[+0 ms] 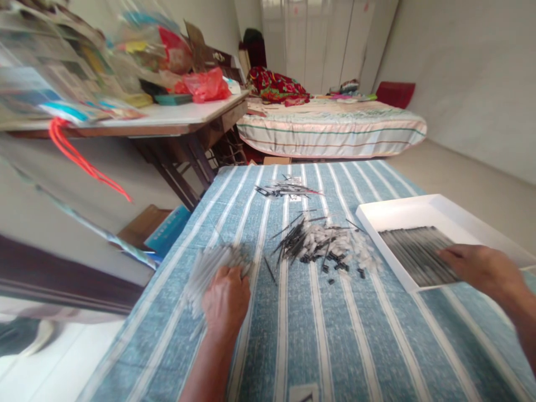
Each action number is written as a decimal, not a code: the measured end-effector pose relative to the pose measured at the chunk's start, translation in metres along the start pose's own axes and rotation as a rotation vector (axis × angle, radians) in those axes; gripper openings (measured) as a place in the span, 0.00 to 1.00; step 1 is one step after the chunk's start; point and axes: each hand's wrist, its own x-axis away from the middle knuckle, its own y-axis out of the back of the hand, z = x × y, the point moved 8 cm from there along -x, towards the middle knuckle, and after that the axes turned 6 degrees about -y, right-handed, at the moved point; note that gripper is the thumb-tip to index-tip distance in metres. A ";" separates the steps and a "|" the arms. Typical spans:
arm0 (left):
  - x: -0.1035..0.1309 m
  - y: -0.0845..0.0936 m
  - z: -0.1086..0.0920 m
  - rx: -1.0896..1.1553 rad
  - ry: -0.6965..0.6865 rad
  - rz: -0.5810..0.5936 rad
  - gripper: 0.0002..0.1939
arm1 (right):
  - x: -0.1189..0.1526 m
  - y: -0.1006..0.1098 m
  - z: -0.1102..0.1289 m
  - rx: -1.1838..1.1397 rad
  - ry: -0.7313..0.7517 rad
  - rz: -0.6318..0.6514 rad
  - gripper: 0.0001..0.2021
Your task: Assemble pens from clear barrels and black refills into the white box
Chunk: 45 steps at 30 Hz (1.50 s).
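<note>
My left hand (226, 296) is closed, fingers curled down into a loose pile of pale, see-through thin tubes (201, 274). Its fingertips are hidden, and motion blurs the pile. At the right, my right hand (477, 268) reaches over the side of a shallow white box (450, 209). Thumb and fingers come together at the end of a row of dark slender sticks (414, 251) lying side by side in the box; what they pinch, if anything, is hidden. Between the hands lies a heap of small clear caps (324, 239), black sticks (292, 240) and short black pieces (335, 261).
A blue-and-white striped cloth (293, 335) covers the table. Another bunch of dark thin parts (288, 190) lies farther back. A side table (167, 120) with bags stands at left, a red cord (79, 159) hanging from it. Behind is a bed (335, 125).
</note>
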 end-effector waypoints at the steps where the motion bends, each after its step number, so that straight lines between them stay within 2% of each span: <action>1: 0.000 0.000 -0.001 -0.013 -0.005 0.015 0.13 | 0.007 0.008 0.004 -0.009 -0.002 -0.048 0.18; 4: -0.002 0.000 -0.003 -0.017 -0.028 0.049 0.14 | 0.036 0.033 0.031 -0.154 0.089 -0.224 0.15; 6: -0.002 0.000 -0.004 -0.014 -0.036 0.063 0.14 | 0.059 0.044 0.055 -0.317 0.207 -0.286 0.14; 8: -0.002 0.001 -0.006 -0.013 -0.040 0.058 0.14 | 0.078 0.041 0.084 -0.453 0.347 -0.222 0.16; 11: -0.002 0.007 -0.008 0.072 -0.048 -0.028 0.13 | 0.102 0.024 0.129 -0.532 0.511 -0.071 0.15; 14: 0.001 0.010 -0.012 0.374 -0.068 -0.114 0.12 | 0.120 0.002 0.167 -0.505 0.604 0.049 0.12; 16: 0.002 0.006 -0.015 0.666 -0.052 -0.091 0.12 | 0.127 -0.010 0.185 -0.458 0.623 0.085 0.10; 18: 0.004 -0.003 -0.020 0.988 0.001 -0.012 0.12 | 0.128 -0.018 0.197 -0.413 0.634 0.100 0.08; 21: 0.009 -0.015 -0.031 1.355 0.071 0.125 0.12 | 0.122 -0.024 0.207 -0.334 0.619 0.088 0.08; 24: 0.012 -0.021 -0.042 1.481 0.057 0.221 0.12 | 0.111 -0.025 0.210 -0.274 0.576 0.058 0.09; 29: 0.019 -0.028 -0.054 1.528 0.075 0.322 0.09 | 0.099 -0.025 0.216 -0.215 0.525 0.044 0.09; 33: 0.023 -0.029 -0.059 1.551 0.128 0.343 0.10 | 0.096 -0.023 0.225 -0.199 0.509 0.058 0.10; 36: 0.024 -0.029 -0.061 1.563 0.130 0.348 0.11 | 0.088 -0.020 0.229 -0.191 0.407 0.062 0.13; 40: 0.025 -0.030 -0.063 1.551 0.091 0.371 0.09 | 0.074 -0.027 0.235 -0.255 0.267 0.115 0.15; 45: 0.026 -0.031 -0.066 1.574 0.061 0.413 0.06 | 0.062 -0.038 0.237 -0.396 0.233 0.170 0.11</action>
